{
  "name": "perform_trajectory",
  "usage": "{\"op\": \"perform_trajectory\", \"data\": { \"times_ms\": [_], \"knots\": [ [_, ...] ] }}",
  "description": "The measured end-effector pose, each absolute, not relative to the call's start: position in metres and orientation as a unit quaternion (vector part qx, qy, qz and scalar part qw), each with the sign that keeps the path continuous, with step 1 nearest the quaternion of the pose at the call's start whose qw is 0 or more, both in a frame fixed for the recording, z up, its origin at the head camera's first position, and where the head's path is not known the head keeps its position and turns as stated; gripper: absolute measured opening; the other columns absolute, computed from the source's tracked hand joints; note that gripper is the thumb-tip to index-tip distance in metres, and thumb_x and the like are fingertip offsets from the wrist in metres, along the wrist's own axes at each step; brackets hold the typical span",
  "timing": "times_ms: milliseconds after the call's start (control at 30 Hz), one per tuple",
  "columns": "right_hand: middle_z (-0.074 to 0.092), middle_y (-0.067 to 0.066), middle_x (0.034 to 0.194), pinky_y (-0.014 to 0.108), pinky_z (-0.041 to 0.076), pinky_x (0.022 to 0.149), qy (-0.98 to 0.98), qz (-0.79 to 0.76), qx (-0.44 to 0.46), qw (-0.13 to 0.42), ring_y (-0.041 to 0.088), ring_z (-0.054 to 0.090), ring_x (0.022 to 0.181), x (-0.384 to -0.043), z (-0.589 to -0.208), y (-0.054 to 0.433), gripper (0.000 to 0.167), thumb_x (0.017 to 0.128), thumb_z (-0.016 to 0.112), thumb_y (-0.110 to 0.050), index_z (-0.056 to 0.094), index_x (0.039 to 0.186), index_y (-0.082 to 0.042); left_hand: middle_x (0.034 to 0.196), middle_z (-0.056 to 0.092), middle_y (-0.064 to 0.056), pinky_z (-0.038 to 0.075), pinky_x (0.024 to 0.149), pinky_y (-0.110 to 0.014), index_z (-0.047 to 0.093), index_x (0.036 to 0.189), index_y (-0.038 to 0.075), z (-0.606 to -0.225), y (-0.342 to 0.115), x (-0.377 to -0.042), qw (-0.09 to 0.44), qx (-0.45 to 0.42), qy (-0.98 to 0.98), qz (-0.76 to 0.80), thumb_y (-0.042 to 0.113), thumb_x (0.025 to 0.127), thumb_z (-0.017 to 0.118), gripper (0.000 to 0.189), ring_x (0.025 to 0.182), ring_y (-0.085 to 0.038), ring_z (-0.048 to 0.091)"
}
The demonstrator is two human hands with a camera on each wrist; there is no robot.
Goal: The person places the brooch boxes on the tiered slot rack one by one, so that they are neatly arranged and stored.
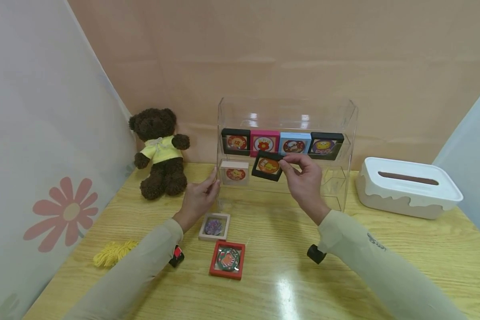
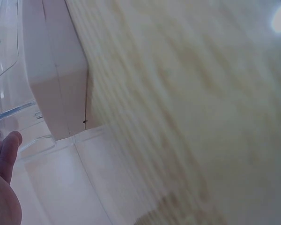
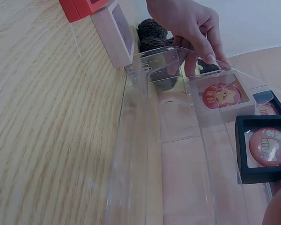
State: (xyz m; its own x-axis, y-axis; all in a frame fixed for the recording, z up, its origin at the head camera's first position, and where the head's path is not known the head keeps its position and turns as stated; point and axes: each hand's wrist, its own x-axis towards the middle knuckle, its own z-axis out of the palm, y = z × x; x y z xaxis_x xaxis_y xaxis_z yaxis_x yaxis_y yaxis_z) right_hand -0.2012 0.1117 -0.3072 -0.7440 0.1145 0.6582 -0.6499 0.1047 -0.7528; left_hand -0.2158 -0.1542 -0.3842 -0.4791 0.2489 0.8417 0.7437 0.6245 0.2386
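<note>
A clear display rack stands on the table. My right hand pinches a black square frame with a round orange badge by its right edge, in front of the lower tier. The right wrist view shows this black frame close up, with a fingertip at its lower edge. My left hand holds the rack's left side panel, thumb and fingers at its edge. Just inside that panel, a pale pink frame with a star badge sits in the lower tier.
Black, pink, blue and black frames line the upper tier. On the table lie a pale frame, a red frame and yellow yarn. A teddy bear sits left, a tissue box right.
</note>
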Motion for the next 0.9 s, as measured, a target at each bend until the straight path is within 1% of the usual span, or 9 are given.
{"op": "perform_trajectory", "data": {
  "times_ms": [100,233,333,400,500,600,767,900],
  "knots": [
    [0.062,0.024,0.1,0.025,0.051,0.076,-0.679,0.639,0.196,0.305,0.019,0.062,0.092,-0.209,-0.315,0.112,0.01,0.083,0.067,0.009,0.062,0.087,0.016,0.054,0.06,-0.003,0.038,0.037,-0.023,0.058,0.124,-0.008,-0.385,-0.154,-0.216,0.406,-0.308,-0.804,-0.308,-0.002,0.087,0.064,0.038,0.034,-0.002,0.04],
    [0.064,0.015,0.098,0.026,0.051,0.075,-0.684,0.635,0.186,0.307,0.022,0.061,0.094,-0.222,-0.33,0.114,0.006,0.081,0.07,0.006,0.066,0.085,0.009,0.056,0.061,-0.004,0.04,0.038,-0.023,0.058,0.124,-0.008,-0.384,-0.154,-0.215,0.404,-0.307,-0.804,-0.311,-0.002,0.087,0.064,0.038,0.034,-0.004,0.044],
    [0.065,0.016,0.098,0.025,0.051,0.075,-0.687,0.634,0.181,0.304,0.018,0.062,0.093,-0.225,-0.337,0.114,0.005,0.081,0.071,0.006,0.068,0.083,0.003,0.056,0.062,-0.004,0.04,0.038,-0.023,0.058,0.124,-0.008,-0.385,-0.154,-0.215,0.403,-0.307,-0.805,-0.311,-0.002,0.087,0.064,0.037,0.035,-0.004,0.045],
    [0.064,0.017,0.098,0.025,0.051,0.075,-0.685,0.638,0.181,0.301,0.017,0.062,0.093,-0.225,-0.338,0.113,0.005,0.081,0.071,0.006,0.068,0.082,0.002,0.056,0.062,-0.004,0.041,0.038,-0.023,0.058,0.124,-0.008,-0.385,-0.154,-0.216,0.403,-0.308,-0.804,-0.31,-0.002,0.087,0.064,0.037,0.035,-0.005,0.045],
    [0.064,0.019,0.098,0.025,0.051,0.075,-0.684,0.639,0.187,0.297,0.017,0.062,0.094,-0.22,-0.336,0.111,0.005,0.082,0.07,0.008,0.068,0.082,0.003,0.056,0.062,-0.004,0.041,0.038,-0.024,0.058,0.123,-0.009,-0.385,-0.154,-0.216,0.406,-0.31,-0.802,-0.311,-0.003,0.086,0.064,0.037,0.035,-0.005,0.045],
    [0.064,0.02,0.098,0.026,0.051,0.076,-0.687,0.636,0.194,0.292,0.022,0.062,0.095,-0.211,-0.329,0.108,0.003,0.082,0.068,0.009,0.067,0.084,0.008,0.056,0.061,-0.004,0.041,0.038,-0.024,0.059,0.123,-0.009,-0.386,-0.154,-0.217,0.407,-0.309,-0.803,-0.307,-0.003,0.087,0.064,0.037,0.035,-0.004,0.045],
    [0.063,0.02,0.099,0.028,0.051,0.077,-0.703,0.623,0.193,0.284,0.027,0.061,0.096,-0.2,-0.32,0.105,0.009,0.083,0.067,0.009,0.064,0.087,0.016,0.056,0.061,-0.003,0.041,0.038,-0.024,0.058,0.123,-0.009,-0.386,-0.154,-0.217,0.408,-0.308,-0.804,-0.303,-0.002,0.087,0.064,0.037,0.034,-0.004,0.043],
    [0.063,0.019,0.099,0.028,0.051,0.077,-0.708,0.618,0.195,0.281,0.027,0.061,0.096,-0.201,-0.321,0.105,0.011,0.083,0.068,0.007,0.064,0.086,0.016,0.056,0.061,-0.003,0.041,0.038,-0.024,0.058,0.123,-0.008,-0.386,-0.154,-0.217,0.41,-0.308,-0.803,-0.305,-0.003,0.086,0.064,0.038,0.034,-0.004,0.043]
  ]
}}
